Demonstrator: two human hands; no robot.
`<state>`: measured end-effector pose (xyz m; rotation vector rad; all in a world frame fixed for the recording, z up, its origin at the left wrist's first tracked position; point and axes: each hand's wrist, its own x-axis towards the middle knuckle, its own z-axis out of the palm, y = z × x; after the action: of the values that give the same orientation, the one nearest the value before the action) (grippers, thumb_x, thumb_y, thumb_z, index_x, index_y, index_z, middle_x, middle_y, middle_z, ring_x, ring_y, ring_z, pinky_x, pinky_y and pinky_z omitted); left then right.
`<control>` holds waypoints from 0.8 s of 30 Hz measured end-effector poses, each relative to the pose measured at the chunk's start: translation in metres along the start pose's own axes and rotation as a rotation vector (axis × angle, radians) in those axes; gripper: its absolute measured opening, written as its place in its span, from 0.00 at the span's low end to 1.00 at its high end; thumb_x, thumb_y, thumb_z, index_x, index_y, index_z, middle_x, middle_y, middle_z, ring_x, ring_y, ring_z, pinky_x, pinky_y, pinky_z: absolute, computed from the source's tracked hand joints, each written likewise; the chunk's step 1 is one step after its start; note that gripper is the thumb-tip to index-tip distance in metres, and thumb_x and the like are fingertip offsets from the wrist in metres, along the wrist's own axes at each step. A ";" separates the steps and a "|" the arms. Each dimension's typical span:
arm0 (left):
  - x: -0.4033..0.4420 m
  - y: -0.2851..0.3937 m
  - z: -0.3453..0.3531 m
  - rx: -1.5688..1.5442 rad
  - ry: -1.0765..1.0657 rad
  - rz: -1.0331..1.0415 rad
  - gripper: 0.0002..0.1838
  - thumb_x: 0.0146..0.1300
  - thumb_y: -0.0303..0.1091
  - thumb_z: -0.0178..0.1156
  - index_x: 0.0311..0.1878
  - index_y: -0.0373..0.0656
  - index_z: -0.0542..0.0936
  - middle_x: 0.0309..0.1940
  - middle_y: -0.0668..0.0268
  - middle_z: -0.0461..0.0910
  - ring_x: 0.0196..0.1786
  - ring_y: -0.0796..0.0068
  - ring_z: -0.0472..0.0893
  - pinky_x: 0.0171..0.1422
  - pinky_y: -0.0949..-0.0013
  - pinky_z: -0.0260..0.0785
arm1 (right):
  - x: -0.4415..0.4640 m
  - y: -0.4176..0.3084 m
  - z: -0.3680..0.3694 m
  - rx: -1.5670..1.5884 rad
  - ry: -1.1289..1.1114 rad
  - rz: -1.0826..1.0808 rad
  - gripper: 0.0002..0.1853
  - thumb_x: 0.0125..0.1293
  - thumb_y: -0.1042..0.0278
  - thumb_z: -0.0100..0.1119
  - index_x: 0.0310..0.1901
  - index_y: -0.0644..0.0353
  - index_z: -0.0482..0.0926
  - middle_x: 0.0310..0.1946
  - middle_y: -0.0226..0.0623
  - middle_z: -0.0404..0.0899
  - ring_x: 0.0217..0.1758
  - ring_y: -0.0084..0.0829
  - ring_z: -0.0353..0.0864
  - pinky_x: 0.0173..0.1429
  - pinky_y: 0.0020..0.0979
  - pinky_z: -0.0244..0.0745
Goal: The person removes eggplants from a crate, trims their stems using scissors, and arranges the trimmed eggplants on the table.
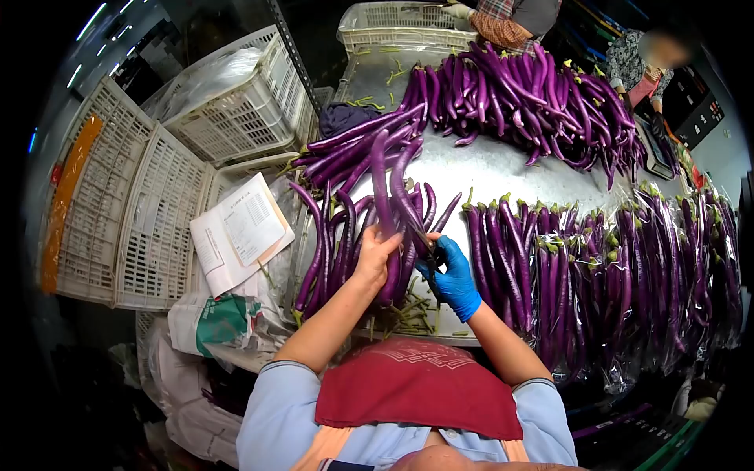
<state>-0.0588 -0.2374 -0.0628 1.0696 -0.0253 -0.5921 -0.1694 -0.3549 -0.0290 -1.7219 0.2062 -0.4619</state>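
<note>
Left hand (377,261) curled around at least one long purple eggplant (380,184), a worker in a red apron (416,385) grips what look like dark scissors (426,267) in the blue-gloved right hand (457,281). The eggplant is held over the near side of a metal worktop (448,169), between loose eggplants (338,161) and bagged eggplants (624,306), near cut green stem ends (410,320). Stem trimming appears under way; the next cut would call for a steady hold and bare fingers clear of the blades.
</note>
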 end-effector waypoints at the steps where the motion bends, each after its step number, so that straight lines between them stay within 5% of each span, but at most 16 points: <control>1: 0.000 -0.002 0.002 0.045 0.020 0.052 0.20 0.62 0.28 0.55 0.56 0.41 0.62 0.43 0.60 0.75 0.40 0.72 0.76 0.46 0.70 0.71 | -0.001 -0.001 0.002 -0.022 0.016 -0.010 0.24 0.50 0.79 0.63 0.51 0.59 0.71 0.34 0.30 0.69 0.34 0.23 0.69 0.38 0.22 0.66; 4: -0.003 0.010 0.005 -0.132 0.030 -0.167 0.17 0.67 0.33 0.50 0.57 0.44 0.63 0.43 0.62 0.75 0.40 0.74 0.76 0.44 0.70 0.71 | -0.001 -0.001 0.006 -0.107 0.064 -0.084 0.24 0.49 0.80 0.64 0.50 0.60 0.71 0.33 0.31 0.69 0.33 0.24 0.68 0.38 0.24 0.66; 11: 0.002 0.007 -0.008 -0.203 -0.128 -0.145 0.13 0.70 0.34 0.43 0.55 0.43 0.66 0.39 0.66 0.74 0.38 0.77 0.75 0.39 0.72 0.71 | -0.002 -0.008 0.004 -0.225 0.101 -0.240 0.24 0.47 0.80 0.66 0.48 0.61 0.72 0.32 0.33 0.68 0.33 0.29 0.68 0.38 0.27 0.65; 15: -0.005 0.015 0.010 -0.179 -0.104 -0.069 0.14 0.69 0.37 0.45 0.54 0.41 0.68 0.40 0.66 0.74 0.40 0.77 0.74 0.47 0.71 0.70 | -0.002 -0.016 0.004 -0.330 0.072 -0.327 0.23 0.47 0.78 0.63 0.48 0.60 0.73 0.27 0.38 0.67 0.30 0.38 0.69 0.35 0.34 0.65; 19: -0.005 0.024 0.019 -0.376 -0.327 -0.106 0.27 0.65 0.41 0.53 0.64 0.42 0.59 0.45 0.66 0.74 0.50 0.74 0.74 0.57 0.68 0.67 | -0.005 -0.023 0.004 -0.623 -0.052 -0.401 0.27 0.41 0.82 0.60 0.49 0.59 0.73 0.29 0.40 0.69 0.32 0.42 0.71 0.34 0.38 0.67; 20: -0.004 0.017 0.010 -0.182 -0.318 -0.074 0.31 0.62 0.42 0.57 0.64 0.43 0.59 0.48 0.67 0.73 0.51 0.74 0.73 0.59 0.66 0.66 | -0.006 -0.025 0.005 -0.694 -0.080 -0.437 0.28 0.40 0.82 0.59 0.49 0.59 0.73 0.29 0.40 0.70 0.32 0.42 0.71 0.34 0.39 0.67; 24: -0.003 0.010 0.004 -0.222 -0.182 -0.288 0.16 0.59 0.32 0.56 0.49 0.37 0.71 0.37 0.61 0.75 0.38 0.70 0.77 0.48 0.65 0.73 | -0.010 -0.032 0.006 -0.535 -0.224 -0.410 0.27 0.44 0.82 0.60 0.50 0.60 0.72 0.33 0.41 0.71 0.35 0.43 0.72 0.39 0.36 0.69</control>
<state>-0.0575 -0.2357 -0.0518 0.8064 0.0361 -0.9295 -0.1798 -0.3389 -0.0006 -2.3394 -0.2119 -0.5364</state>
